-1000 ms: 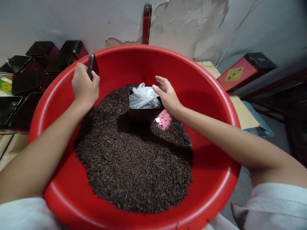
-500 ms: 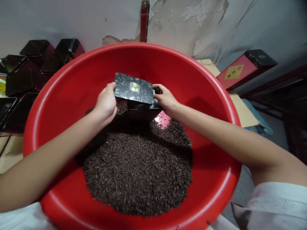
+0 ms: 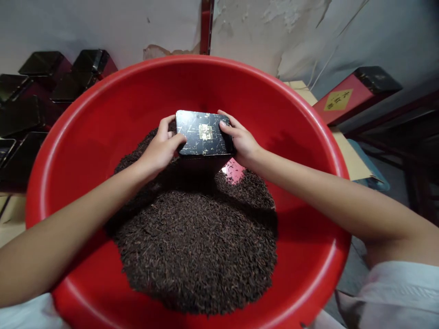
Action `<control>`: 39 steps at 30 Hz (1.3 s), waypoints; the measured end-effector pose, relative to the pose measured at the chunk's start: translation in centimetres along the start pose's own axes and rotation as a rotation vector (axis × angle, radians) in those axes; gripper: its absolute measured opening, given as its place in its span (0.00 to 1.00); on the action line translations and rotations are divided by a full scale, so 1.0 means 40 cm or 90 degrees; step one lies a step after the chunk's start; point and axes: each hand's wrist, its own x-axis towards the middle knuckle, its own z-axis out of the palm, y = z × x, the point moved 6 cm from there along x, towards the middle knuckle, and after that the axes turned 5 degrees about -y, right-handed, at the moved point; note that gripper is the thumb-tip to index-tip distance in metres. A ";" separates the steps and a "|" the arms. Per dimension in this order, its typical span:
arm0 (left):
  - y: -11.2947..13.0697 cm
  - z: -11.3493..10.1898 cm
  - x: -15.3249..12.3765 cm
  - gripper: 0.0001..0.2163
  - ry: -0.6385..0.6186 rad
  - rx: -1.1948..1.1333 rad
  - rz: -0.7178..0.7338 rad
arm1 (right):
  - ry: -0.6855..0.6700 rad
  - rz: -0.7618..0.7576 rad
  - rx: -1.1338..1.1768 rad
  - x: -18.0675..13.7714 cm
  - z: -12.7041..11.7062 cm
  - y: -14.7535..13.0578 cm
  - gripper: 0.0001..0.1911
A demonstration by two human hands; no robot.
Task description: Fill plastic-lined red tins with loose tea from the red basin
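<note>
A scratched black lid with a gold square emblem lies flat over the top of a tea tin, whose dark body is mostly in shadow beneath it. My left hand grips the lid's left end, thumb on top. At the right end, my right hand is wrapped around lid and tin together, its thumb resting on the lid. The tin stands at the far side of a heap of dark loose tea leaves in a large red basin.
Several black-lidded tins stand at the left behind the basin's rim. A red tin with a yellow label leans at the right near a cardboard sheet. A peeling wall rises behind the basin.
The lid, earlier held tilted and offset to the left over the open tin, has moved right and down onto it. My right thumb has come over the lid's top.
</note>
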 end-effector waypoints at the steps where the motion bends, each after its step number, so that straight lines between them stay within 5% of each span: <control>1: 0.003 0.002 0.000 0.22 -0.008 0.019 0.029 | -0.002 0.005 0.011 -0.002 0.004 -0.004 0.20; 4: 0.005 0.009 -0.001 0.18 -0.012 0.089 0.103 | 0.009 0.004 0.010 -0.005 0.008 -0.012 0.11; 9: -0.023 0.018 -0.003 0.19 0.000 0.131 0.081 | 0.039 0.004 -0.015 0.001 0.005 -0.014 0.08; 17: -0.030 0.012 0.002 0.21 0.060 0.093 0.183 | -0.031 -0.014 -0.020 -0.005 0.018 -0.014 0.20; 24: -0.064 0.020 0.012 0.18 0.069 -0.016 0.060 | -0.022 -0.055 -0.066 -0.019 0.020 -0.031 0.23; 27: -0.058 0.029 0.002 0.24 0.066 -0.035 0.023 | -0.016 -0.042 -0.100 -0.016 0.012 -0.027 0.28; 39: -0.054 0.024 0.006 0.22 0.090 -0.023 -0.031 | 0.075 -0.023 -0.193 -0.011 -0.001 -0.020 0.18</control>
